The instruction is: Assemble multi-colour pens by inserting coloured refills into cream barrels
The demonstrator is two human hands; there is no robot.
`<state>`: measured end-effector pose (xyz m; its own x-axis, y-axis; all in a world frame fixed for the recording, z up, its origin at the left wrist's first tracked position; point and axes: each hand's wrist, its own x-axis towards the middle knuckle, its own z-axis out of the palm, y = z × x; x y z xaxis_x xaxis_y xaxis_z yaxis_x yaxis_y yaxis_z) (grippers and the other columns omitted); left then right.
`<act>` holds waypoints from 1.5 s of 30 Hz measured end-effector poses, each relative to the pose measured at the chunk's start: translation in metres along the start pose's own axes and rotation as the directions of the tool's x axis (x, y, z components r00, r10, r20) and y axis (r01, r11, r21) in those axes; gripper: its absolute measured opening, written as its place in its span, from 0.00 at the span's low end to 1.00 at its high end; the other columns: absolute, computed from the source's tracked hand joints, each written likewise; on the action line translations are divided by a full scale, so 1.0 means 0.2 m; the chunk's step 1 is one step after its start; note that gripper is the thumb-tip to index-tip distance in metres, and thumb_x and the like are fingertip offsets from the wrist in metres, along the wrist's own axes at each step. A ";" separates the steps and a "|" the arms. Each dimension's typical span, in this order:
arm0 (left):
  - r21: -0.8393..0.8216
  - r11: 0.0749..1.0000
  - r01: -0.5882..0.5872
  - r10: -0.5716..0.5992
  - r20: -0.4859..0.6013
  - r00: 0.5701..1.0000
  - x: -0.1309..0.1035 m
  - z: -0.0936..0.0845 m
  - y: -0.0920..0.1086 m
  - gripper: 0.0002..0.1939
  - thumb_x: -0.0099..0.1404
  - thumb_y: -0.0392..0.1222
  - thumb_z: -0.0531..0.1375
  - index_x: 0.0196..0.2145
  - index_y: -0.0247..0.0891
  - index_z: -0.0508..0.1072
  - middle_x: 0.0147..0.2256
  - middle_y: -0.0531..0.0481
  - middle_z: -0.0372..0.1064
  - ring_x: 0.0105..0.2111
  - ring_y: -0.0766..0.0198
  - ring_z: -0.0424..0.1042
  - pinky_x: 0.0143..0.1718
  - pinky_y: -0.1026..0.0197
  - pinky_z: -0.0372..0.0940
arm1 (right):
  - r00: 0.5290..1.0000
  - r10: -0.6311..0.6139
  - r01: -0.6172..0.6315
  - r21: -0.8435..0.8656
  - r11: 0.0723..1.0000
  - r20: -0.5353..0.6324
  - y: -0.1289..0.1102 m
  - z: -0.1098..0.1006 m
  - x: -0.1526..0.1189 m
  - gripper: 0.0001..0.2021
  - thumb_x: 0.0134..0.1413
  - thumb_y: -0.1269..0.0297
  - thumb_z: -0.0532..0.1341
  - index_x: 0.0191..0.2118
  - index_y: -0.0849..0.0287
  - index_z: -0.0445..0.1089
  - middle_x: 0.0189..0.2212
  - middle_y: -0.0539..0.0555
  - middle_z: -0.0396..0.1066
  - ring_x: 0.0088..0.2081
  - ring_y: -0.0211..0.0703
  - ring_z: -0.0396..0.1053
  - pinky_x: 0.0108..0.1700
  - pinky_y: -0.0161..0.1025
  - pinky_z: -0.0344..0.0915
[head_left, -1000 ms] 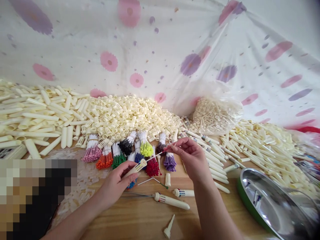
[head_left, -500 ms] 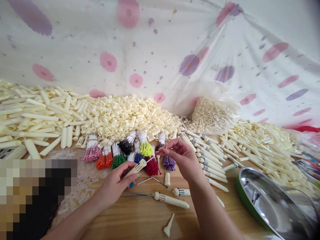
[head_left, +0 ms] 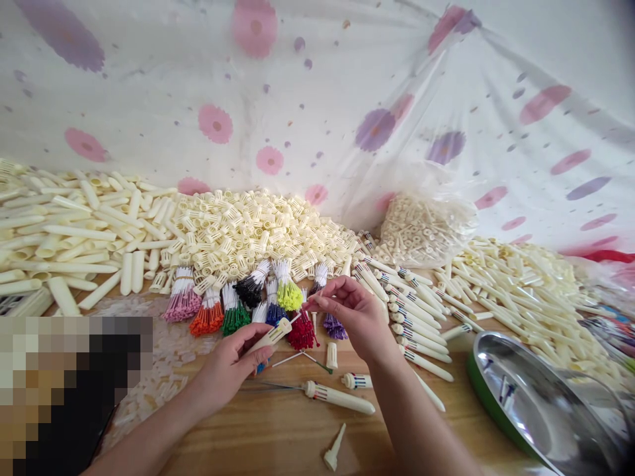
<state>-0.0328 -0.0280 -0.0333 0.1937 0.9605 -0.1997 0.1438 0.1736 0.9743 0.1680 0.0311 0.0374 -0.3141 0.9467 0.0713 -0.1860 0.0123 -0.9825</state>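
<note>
My left hand (head_left: 238,357) is closed around a cream slotted pen barrel (head_left: 272,336), tilted with its open end up to the right. A thin white pen refill (head_left: 295,318) sticks out of that end. My right hand (head_left: 354,317) pinches toward the refill's outer end; the fingertips partly hide it. Just behind are bundles of refills with coloured ends, among them red (head_left: 301,332), yellow (head_left: 288,294) and purple (head_left: 335,326). Below my hands lie a part-built pen (head_left: 340,398), a loose slotted piece (head_left: 332,356) and a pointed cream tip (head_left: 335,449).
Heaps of cream tubes (head_left: 74,225) and slotted pieces (head_left: 262,228) fill the back. Rows of pens (head_left: 417,317) lie to the right, near a green-sided metal bowl (head_left: 536,396). A bag of small parts (head_left: 426,228) stands before the flowered plastic sheet (head_left: 297,99).
My right hand has moved slightly left and toward the barrel. Less of the white refill shows outside the barrel. My left hand has hardly moved.
</note>
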 end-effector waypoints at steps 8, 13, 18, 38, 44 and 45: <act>-0.023 1.000 -0.008 0.007 -0.022 1.000 0.00 -0.01 0.02 0.16 0.59 0.49 0.58 0.43 0.39 0.68 0.26 0.56 0.66 0.25 0.66 0.63 0.27 0.65 0.60 | 0.996 0.084 -0.083 -0.081 0.993 0.013 0.11 0.09 -0.02 0.08 0.45 0.61 0.65 0.32 0.58 0.72 0.27 0.51 0.75 0.32 0.40 0.73 0.40 0.38 0.69; -0.036 0.999 -0.006 0.005 -0.020 1.000 -0.01 -0.01 0.03 0.16 0.59 0.49 0.58 0.42 0.39 0.68 0.26 0.56 0.65 0.25 0.66 0.62 0.27 0.65 0.60 | 0.997 0.003 -0.027 -0.324 0.946 -0.075 0.16 0.11 -0.03 0.07 0.47 0.62 0.63 0.31 0.59 0.73 0.29 0.53 0.73 0.33 0.40 0.69 0.36 0.37 0.66; -0.049 0.999 -0.010 0.010 -0.014 1.000 -0.01 -0.01 0.04 0.15 0.59 0.49 0.58 0.42 0.40 0.68 0.26 0.56 0.65 0.26 0.66 0.63 0.27 0.65 0.60 | 0.997 -0.045 0.018 -0.381 0.924 -0.062 0.19 0.11 -0.04 0.08 0.50 0.59 0.62 0.30 0.59 0.72 0.27 0.52 0.69 0.30 0.38 0.66 0.32 0.34 0.63; -0.028 0.999 -0.025 0.024 -0.014 1.000 -0.02 0.00 0.00 0.14 0.60 0.49 0.58 0.42 0.41 0.68 0.25 0.57 0.65 0.25 0.66 0.62 0.27 0.65 0.59 | 0.988 -0.153 0.147 -0.536 0.831 0.034 0.20 0.13 -0.03 0.09 0.54 0.61 0.59 0.27 0.59 0.67 0.23 0.49 0.64 0.26 0.35 0.59 0.28 0.32 0.56; -0.023 0.999 -0.037 0.037 -0.001 0.999 -0.01 0.00 0.00 0.14 0.61 0.48 0.58 0.42 0.40 0.68 0.25 0.57 0.65 0.26 0.66 0.62 0.26 0.65 0.59 | 0.999 0.000 -0.017 -0.338 0.941 -0.052 0.23 0.15 -0.03 0.16 0.46 0.52 0.63 0.23 0.59 0.64 0.17 0.46 0.59 0.21 0.33 0.56 0.23 0.31 0.53; -0.021 0.999 -0.037 0.037 0.002 0.999 -0.01 0.00 0.00 0.13 0.61 0.48 0.57 0.42 0.40 0.68 0.25 0.57 0.65 0.25 0.66 0.62 0.26 0.65 0.59 | 0.997 0.021 -0.043 -0.321 0.946 -0.072 0.24 0.15 -0.03 0.17 0.44 0.50 0.64 0.22 0.60 0.64 0.17 0.46 0.59 0.21 0.33 0.55 0.22 0.31 0.52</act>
<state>-0.0324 -0.0306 -0.0329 0.2012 0.9658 -0.1638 0.1162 0.1425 0.9829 0.1325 0.0163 -0.0047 -0.2502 0.9675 0.0380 0.1360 0.0739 -0.9880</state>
